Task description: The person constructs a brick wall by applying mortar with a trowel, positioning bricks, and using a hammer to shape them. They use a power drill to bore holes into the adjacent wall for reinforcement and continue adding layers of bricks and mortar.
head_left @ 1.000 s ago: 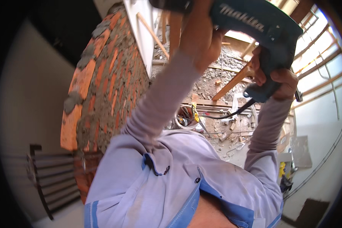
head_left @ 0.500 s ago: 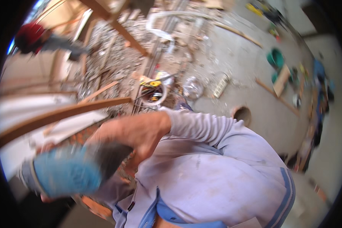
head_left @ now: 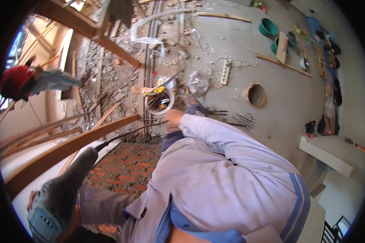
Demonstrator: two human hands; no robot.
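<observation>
At the lower left, my left hand (head_left: 73, 216) grips a teal and dark power tool (head_left: 50, 212), partly behind the tool's body. Its black cord (head_left: 109, 141) runs up toward my right hand (head_left: 175, 117), whose curled fingers lie beside the cord; what they hold is unclear. Below that cord is rough red brickwork (head_left: 119, 160) with grey mortar. Just beyond my right hand stands a round bucket (head_left: 153, 106) with tools in it and a yellow-handled saw (head_left: 158, 90) across its top.
A co-worker (head_left: 18, 81) in red headwear is at upper left among timber beams (head_left: 73, 20). A long wooden beam (head_left: 69, 156) crosses beside me. Rubble (head_left: 109, 73), a power strip (head_left: 225, 74), clay pot (head_left: 255, 96) and green buckets (head_left: 267, 27) lie on the floor.
My view has swung round. The tool, earlier raised in both hands, is now low at left in my left hand. My right hand has left it and moved toward the bucket.
</observation>
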